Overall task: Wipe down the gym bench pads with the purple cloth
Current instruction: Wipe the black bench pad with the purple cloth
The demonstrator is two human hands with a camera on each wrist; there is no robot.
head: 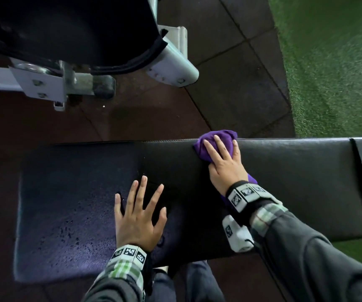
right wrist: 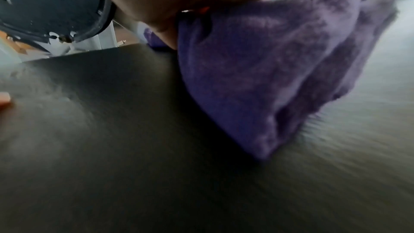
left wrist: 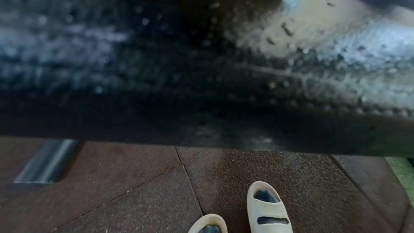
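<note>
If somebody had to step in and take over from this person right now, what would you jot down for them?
Left hand: flat, fingers spread, resting on the seat pad.
Right hand: pressing the purple cloth on the long back pad, at its far edge.
Done: cannot tell for sure; the seat pad is speckled with droplets, so it looks unwiped.
Left: finish the back pad, then the seat pad.

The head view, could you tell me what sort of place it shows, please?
Most likely a gym floor: a padded black bench pad, dark rubber floor tiles meeting green artificial turf, and a white machine frame nearby.
</note>
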